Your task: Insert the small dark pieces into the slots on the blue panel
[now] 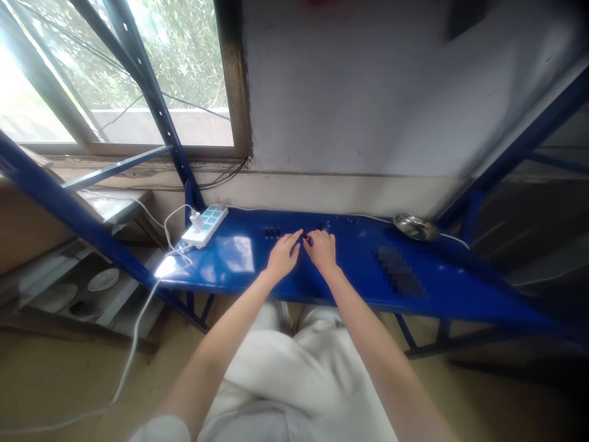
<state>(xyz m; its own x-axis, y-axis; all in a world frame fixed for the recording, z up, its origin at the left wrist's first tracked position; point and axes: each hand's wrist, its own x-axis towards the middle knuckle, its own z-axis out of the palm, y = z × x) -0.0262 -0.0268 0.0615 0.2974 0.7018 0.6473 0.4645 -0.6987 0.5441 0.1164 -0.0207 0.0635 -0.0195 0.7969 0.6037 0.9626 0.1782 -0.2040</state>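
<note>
Both my hands rest on a blue metal shelf board [350, 276] in front of me. My left hand [283, 253] and my right hand [321, 248] meet near the middle, fingers pinched around a small dark part [306, 239] between them. What the part is I cannot make out. A few more small dark pieces [272, 232] lie just left of my fingertips, and others [324, 226] lie just behind my right hand.
A white power strip [205, 224] with a plugged-in charger and white cable [138, 331] sits at the shelf's left end. A shiny metal dish [416, 226] stands at the back right. Blue rack beams [69, 212] cross on the left under a window [138, 73]. Plates [103, 279] lie lower left.
</note>
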